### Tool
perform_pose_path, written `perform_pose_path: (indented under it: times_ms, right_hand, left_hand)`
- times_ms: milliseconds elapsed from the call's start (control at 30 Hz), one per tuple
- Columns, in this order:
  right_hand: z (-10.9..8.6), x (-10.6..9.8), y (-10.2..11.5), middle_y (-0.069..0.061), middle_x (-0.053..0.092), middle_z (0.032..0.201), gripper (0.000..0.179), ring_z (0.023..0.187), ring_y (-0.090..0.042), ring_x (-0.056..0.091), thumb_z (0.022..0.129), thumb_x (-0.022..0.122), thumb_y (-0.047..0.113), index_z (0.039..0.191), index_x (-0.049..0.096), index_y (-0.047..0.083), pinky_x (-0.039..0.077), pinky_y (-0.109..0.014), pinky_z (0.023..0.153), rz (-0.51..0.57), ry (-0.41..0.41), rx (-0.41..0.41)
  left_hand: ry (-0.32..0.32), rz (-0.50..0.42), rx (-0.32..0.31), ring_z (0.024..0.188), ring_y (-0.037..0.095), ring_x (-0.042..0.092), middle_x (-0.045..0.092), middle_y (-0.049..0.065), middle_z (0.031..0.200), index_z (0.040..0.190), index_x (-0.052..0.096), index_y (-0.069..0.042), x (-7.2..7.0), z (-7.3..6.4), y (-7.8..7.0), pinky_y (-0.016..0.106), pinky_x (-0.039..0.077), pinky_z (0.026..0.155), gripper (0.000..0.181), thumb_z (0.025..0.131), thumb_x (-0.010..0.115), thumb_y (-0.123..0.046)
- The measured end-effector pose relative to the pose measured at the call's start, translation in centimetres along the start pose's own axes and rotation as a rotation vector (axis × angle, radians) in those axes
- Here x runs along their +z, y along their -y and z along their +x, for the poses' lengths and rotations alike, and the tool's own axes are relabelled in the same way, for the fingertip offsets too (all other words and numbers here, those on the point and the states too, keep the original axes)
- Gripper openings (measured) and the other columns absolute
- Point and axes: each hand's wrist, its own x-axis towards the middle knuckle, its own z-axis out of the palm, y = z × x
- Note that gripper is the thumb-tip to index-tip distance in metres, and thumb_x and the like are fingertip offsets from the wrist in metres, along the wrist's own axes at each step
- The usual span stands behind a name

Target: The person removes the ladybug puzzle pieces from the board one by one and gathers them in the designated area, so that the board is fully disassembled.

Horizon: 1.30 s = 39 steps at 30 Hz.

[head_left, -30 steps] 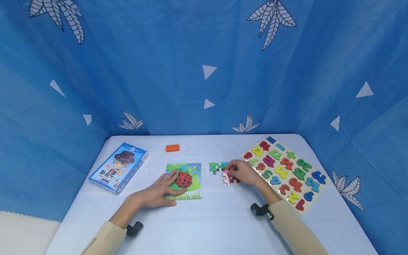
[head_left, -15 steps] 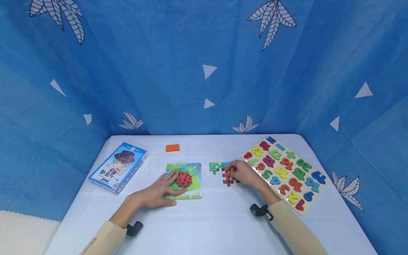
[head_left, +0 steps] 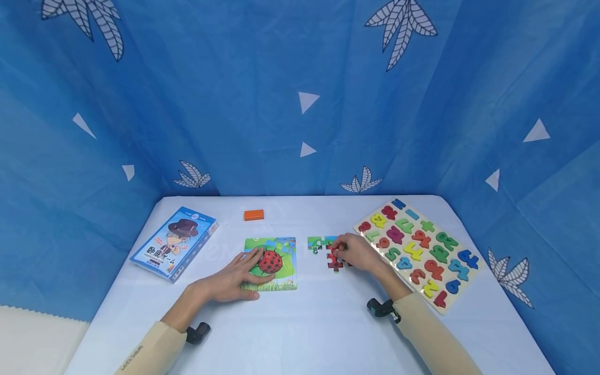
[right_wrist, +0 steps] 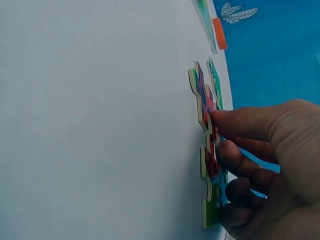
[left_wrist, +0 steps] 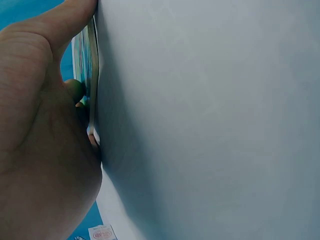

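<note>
In the head view a square ladybug picture board lies left of the table's middle. My left hand rests on its left part with the fingers spread, and the thumb lies at its near edge. To the right lie joined jigsaw pieces in green and blue, with a red, black-spotted puzzle piece below them. My right hand pinches that red piece, covering the pieces on its right. In the right wrist view the thumb touches the red piece, its knobbed edge facing the camera.
A number board with colourful digits stands close to the right forearm. A blue game box lies at the left, and an orange block sits behind the ladybug board. Blue cloth walls the table on the back and sides.
The red puzzle piece was tilted and glinting a second ago; it now lies flatter against its neighbours. My right hand has barely moved, and my left hand stays on the ladybug board.
</note>
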Motion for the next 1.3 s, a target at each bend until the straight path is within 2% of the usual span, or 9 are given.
perform_pose_path:
  times_ms: [567,1300]
  right_hand:
    - [-0.05,0.17,0.35,0.001,0.059,0.083,0.006,0.074,-0.015,0.054,0.093,0.073,0.022,0.098,0.072,0.019,0.045,-0.027,0.057,-0.08,-0.047,-0.035]
    - [-0.06,0.38,0.02,0.001,0.058,0.083,0.007,0.072,-0.015,0.054,0.093,0.073,0.02,0.099,0.073,0.018,0.046,-0.027,0.056,-0.066,-0.047,-0.023]
  left_hand:
    - [0.003,-0.006,-0.008,0.154,0.038,-0.007,-0.004,0.016,0.169,0.148,0.048,-0.041,-0.22,0.09,-0.13,0.063,-0.001,0.121,0.054,0.096,0.064,-0.047]
    - [0.011,-0.016,-0.019,0.154,0.037,-0.008,-0.005,0.014,0.169,0.148,0.049,-0.04,-0.14,0.01,-0.29,0.063,-0.001,0.121,0.054,0.096,0.064,-0.046]
